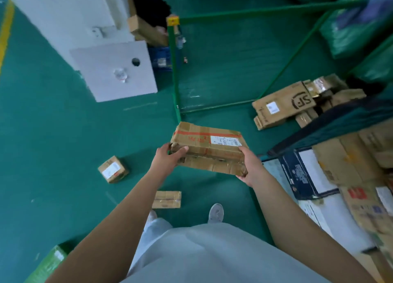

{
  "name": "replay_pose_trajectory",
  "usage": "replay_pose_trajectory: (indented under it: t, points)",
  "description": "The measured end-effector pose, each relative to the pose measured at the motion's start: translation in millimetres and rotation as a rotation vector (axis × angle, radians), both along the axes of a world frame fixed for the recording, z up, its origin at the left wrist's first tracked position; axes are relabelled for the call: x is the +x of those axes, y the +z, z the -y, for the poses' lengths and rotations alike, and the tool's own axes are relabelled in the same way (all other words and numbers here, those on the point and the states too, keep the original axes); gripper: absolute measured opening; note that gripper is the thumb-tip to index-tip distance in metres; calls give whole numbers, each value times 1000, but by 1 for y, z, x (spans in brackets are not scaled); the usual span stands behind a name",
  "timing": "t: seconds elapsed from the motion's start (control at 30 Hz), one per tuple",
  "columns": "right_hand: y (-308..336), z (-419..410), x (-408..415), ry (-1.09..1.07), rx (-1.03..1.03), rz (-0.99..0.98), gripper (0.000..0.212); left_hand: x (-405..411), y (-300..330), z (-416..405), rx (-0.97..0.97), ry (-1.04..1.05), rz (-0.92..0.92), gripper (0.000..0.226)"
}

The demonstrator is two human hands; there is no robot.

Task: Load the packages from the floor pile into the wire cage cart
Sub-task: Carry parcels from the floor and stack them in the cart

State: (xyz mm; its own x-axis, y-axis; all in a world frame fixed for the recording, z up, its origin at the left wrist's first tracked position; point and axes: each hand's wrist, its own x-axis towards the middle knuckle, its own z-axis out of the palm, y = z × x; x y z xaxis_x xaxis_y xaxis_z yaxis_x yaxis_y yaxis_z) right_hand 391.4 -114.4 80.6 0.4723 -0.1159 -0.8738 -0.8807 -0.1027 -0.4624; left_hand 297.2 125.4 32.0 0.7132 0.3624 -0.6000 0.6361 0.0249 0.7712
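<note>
I hold a flat, worn cardboard package (pixel 209 147) with orange tape and a white label in the air in front of me. My left hand (pixel 169 156) grips its left end, thumb on top. My right hand (pixel 249 165) grips its right near corner. The package hangs just in front of the near corner post of the green wire cage cart (pixel 175 74). Inside the cart lie several cardboard boxes, one marked SF (pixel 282 102). Two small packages remain on the green floor: one with a white label (pixel 113 169) and one taped (pixel 167 199) near my feet.
A white pillar with a white foam board (pixel 114 69) leaning on it stands left of the cart. A second cart (pixel 340 176) full of boxes is at my right. A green-wrapped parcel (pixel 50 261) lies at the lower left. Green sacks fill the top right.
</note>
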Motion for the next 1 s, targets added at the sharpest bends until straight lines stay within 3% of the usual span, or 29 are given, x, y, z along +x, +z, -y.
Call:
replay_pose_trajectory:
  t: [0.1, 0.2, 0.43, 0.63, 0.9, 1.0]
  points:
    - [6, 16, -5, -68, 0, 41, 28, 14, 9, 13, 131, -100, 49, 36]
    - [6, 27, -20, -159, -23, 84, 41, 26, 19, 20, 154, -183, 76, 33]
    - [18, 41, -68, -394, -70, 145, 25, 38, 28, 31, 146, -388, 137, 16]
    - [12, 72, -105, -569, -59, 182, 47, 45, 37, 70, 116, -546, 155, 23]
    - [26, 185, -120, -705, -98, 216, 40, 63, 41, 191, 133, -675, 187, 42]
    - [30, 245, -119, -755, -106, 244, 44, 72, 48, 254, 138, -724, 198, 40]
